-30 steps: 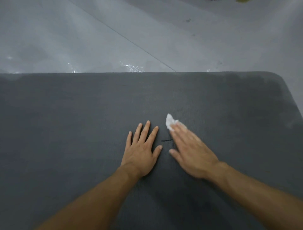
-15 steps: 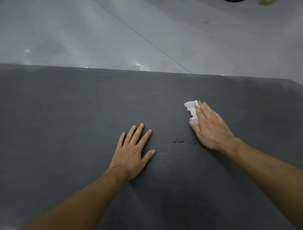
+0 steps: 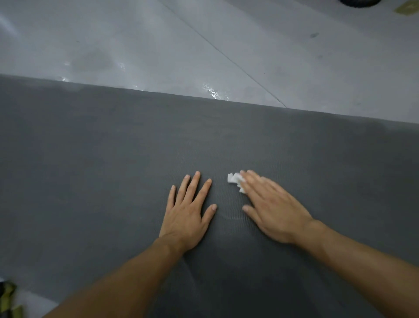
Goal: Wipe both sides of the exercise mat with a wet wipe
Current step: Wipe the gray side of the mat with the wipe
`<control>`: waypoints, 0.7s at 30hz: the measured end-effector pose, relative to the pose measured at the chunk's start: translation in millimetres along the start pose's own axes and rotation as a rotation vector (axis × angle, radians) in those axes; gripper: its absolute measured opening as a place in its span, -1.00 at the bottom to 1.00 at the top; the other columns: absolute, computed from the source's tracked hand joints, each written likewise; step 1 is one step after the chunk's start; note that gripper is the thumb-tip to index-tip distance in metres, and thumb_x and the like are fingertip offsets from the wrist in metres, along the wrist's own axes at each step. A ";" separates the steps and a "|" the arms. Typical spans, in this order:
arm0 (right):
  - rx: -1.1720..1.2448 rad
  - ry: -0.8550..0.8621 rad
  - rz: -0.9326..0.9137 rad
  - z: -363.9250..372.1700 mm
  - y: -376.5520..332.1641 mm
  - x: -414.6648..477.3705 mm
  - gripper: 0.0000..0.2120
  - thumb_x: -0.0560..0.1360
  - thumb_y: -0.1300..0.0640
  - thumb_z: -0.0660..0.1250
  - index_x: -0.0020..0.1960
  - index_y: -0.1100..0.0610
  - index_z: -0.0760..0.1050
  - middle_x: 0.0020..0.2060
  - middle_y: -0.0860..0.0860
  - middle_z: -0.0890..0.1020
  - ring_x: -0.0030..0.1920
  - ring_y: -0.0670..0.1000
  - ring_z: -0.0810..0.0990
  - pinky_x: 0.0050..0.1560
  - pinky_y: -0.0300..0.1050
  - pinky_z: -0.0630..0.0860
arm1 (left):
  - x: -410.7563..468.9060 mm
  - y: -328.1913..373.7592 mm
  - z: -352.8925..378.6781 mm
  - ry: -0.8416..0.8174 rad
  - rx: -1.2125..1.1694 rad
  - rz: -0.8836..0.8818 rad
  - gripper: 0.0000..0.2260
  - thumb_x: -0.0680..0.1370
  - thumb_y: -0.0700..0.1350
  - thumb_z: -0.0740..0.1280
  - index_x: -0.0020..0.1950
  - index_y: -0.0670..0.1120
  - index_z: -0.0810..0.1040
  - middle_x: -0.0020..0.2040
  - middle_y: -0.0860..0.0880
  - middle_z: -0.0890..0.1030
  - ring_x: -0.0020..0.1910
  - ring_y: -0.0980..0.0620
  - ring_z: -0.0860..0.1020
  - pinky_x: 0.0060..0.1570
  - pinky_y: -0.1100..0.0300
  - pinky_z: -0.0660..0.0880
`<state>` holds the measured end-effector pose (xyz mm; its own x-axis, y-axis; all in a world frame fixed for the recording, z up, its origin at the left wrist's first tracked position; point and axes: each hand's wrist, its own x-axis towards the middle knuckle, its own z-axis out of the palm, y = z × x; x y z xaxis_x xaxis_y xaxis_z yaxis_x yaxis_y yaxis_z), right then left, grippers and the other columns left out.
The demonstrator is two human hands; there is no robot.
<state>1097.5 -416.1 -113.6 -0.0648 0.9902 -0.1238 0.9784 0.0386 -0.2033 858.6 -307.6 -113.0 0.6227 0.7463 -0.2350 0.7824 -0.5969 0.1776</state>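
A dark grey exercise mat lies flat on the floor and fills most of the view. My left hand rests flat on it near the middle, fingers spread and straight. Just to its right, my right hand presses a crumpled white wet wipe onto the mat with straight fingers. Only the wipe's left part shows past the fingertips; the hand hides the remainder. The right hand is slightly blurred.
Glossy grey floor with wet patches lies beyond the mat's far edge. A dark round object sits at the top right edge. Something yellow-green and black lies at the bottom left corner, beside the mat.
My right hand swept the wipe out to the right and up, then came back left beside my left hand. The left hand stayed flat on the mat. The view shifted left.
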 end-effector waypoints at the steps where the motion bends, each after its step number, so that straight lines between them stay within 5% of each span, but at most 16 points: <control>1: 0.004 0.027 0.067 -1.7 8.6 9.6 -0.30 0.67 -0.20 -0.12 0.69 0.16 0.03 0.68 0.04 0.08 0.67 0.00 -0.01 0.62 -0.10 -0.11 | -0.3 1.3 -0.3 -0.003 -0.006 -0.007 -0.35 0.57 0.38 -0.28 0.65 0.25 -0.24 0.65 0.16 -0.33 0.61 0.12 -0.38 0.60 -0.04 -0.31; 6: 0.001 0.054 0.203 -5.7 35.1 47.0 -0.23 0.63 -0.22 -0.21 0.67 0.23 0.11 0.67 0.11 0.14 0.67 0.07 0.08 0.64 0.00 0.03 | 0.7 9.1 -12.3 -0.074 -0.024 -0.034 -0.40 0.67 0.31 -0.04 0.68 0.23 -0.14 0.67 0.17 -0.28 0.63 0.11 -0.33 0.62 -0.04 -0.25; 11: 0.078 0.003 0.110 -11.1 11.8 54.3 -0.17 0.56 -0.29 -0.27 0.70 0.14 -0.07 0.69 0.01 -0.01 0.68 -0.02 -0.07 0.59 -0.17 -0.23 | 8.4 2.7 -45.4 -0.271 0.017 -0.015 -0.32 0.67 0.18 0.20 0.69 0.17 -0.10 0.68 0.14 -0.22 0.66 0.06 -0.21 0.64 -0.08 -0.04; 14: 0.100 -0.069 -0.085 -9.3 -16.1 35.6 -0.26 0.66 -0.26 -0.09 0.70 0.07 -0.20 0.68 -0.06 -0.14 0.67 -0.07 -0.15 0.57 -0.23 -0.34 | 5.3 3.4 -55.8 -0.347 0.057 -0.040 -0.30 0.67 0.13 0.23 0.68 0.18 -0.13 0.68 0.15 -0.25 0.66 0.05 -0.21 0.63 -0.07 -0.08; 18: 0.000 -0.080 -0.325 0.0 -45.9 22.0 -0.28 0.64 -0.27 0.13 0.66 0.13 0.21 0.64 0.01 0.25 0.63 -0.04 0.18 0.55 -0.12 -0.01 | -1.2 1.1 -54.6 -0.313 0.036 -0.085 -0.35 0.69 0.11 0.17 0.69 0.18 -0.11 0.68 0.16 -0.25 0.66 0.06 -0.23 0.62 -0.09 -0.11; 21: -0.061 -0.095 -0.424 -3.0 -44.2 33.4 -0.30 0.64 -0.29 0.13 0.64 0.09 0.25 0.62 -0.03 0.28 0.61 -0.07 0.24 0.52 -0.12 0.07 | -6.5 -11.4 -49.8 -0.248 0.027 -0.085 -0.41 0.71 0.15 0.10 0.68 0.21 -0.09 0.68 0.15 -0.23 0.66 0.05 -0.23 0.62 -0.11 -0.15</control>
<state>1052.7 -384.4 -105.9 -0.4783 0.8683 -0.1313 0.8709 0.4497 -0.1984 846.0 -290.9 -65.9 0.5314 0.7010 -0.4757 0.8292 -0.5454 0.1225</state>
